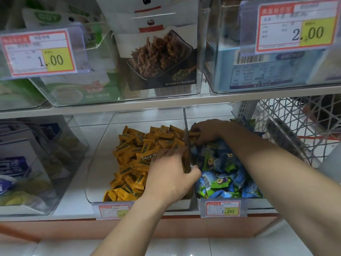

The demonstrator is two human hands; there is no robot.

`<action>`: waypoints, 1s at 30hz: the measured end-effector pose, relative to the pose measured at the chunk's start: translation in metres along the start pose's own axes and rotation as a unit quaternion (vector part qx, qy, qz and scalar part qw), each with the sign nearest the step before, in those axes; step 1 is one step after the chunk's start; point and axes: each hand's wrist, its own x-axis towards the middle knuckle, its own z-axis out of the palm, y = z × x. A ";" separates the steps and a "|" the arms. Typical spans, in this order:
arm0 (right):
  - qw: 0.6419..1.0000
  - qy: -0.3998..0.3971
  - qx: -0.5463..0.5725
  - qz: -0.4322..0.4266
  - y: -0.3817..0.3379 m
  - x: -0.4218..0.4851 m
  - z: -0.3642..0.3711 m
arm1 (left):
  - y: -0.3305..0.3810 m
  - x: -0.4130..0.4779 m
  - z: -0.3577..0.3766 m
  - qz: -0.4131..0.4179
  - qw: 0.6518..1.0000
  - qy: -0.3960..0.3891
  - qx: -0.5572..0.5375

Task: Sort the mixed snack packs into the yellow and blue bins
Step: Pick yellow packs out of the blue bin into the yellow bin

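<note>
Grips a small clutch of stray yellow packs (193, 134) in the curled fingers of the right hand (208, 132), deep at the back of the clear blue-pack bin (206, 111). Hooks the thumb of the left hand (171, 176) over the right wall of the yellow-pack bin (103, 163), fingers blurred and reaching along the inside above the heap of yellow snack packs (136, 150). Finds blue snack packs (221, 174) piled under the right forearm. Sets both bins side by side, walls touching, on a white shelf (73, 206), with a price tag (222, 209) at the blue-pack bin's front and a wire basket (295, 122) just to the right.
</note>
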 end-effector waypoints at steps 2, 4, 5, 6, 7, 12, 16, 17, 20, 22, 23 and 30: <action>0.999 0.003 0.033 -0.006 0.000 0.000 0.000 | 0.000 0.000 0.000 -0.003 1.000 0.000 0.002; 0.999 0.021 0.037 -0.013 0.001 -0.002 0.001 | 0.001 0.000 -0.001 -0.005 1.000 -0.003 0.000; 0.998 0.032 0.044 -0.018 0.002 -0.004 0.000 | 0.002 0.000 -0.001 -0.005 1.000 -0.005 -0.001; 0.997 0.042 0.061 -0.026 0.003 -0.006 -0.002 | 0.002 0.000 -0.002 -0.004 1.000 -0.006 -0.002; 0.995 0.053 0.082 -0.035 0.004 -0.009 -0.004 | 0.002 0.001 -0.002 -0.003 1.000 -0.007 -0.002; 0.976 0.152 0.150 -0.050 0.014 -0.032 -0.010 | 0.001 -0.001 -0.004 0.002 1.000 -0.013 -0.007; 0.947 0.229 0.219 -0.046 0.028 -0.058 -0.017 | 0.003 0.000 -0.007 0.000 1.000 -0.023 -0.013; 0.941 0.239 0.236 -0.042 0.031 -0.066 -0.019 | 0.003 0.000 -0.007 -0.001 1.000 -0.028 -0.013; 0.924 0.253 0.283 -0.039 0.031 -0.094 -0.025 | 0.006 0.001 -0.008 -0.009 1.000 -0.020 -0.018; 0.912 0.246 0.324 -0.053 0.026 -0.113 -0.026 | 0.012 0.002 -0.010 -0.004 0.999 0.035 -0.005; 0.902 0.242 0.351 -0.062 0.022 -0.122 -0.026 | 0.017 0.002 -0.011 0.009 0.998 0.068 0.000; 0.811 0.184 0.546 -0.104 -0.030 -0.158 -0.002 | 0.051 -0.003 0.000 0.028 0.968 0.079 -0.237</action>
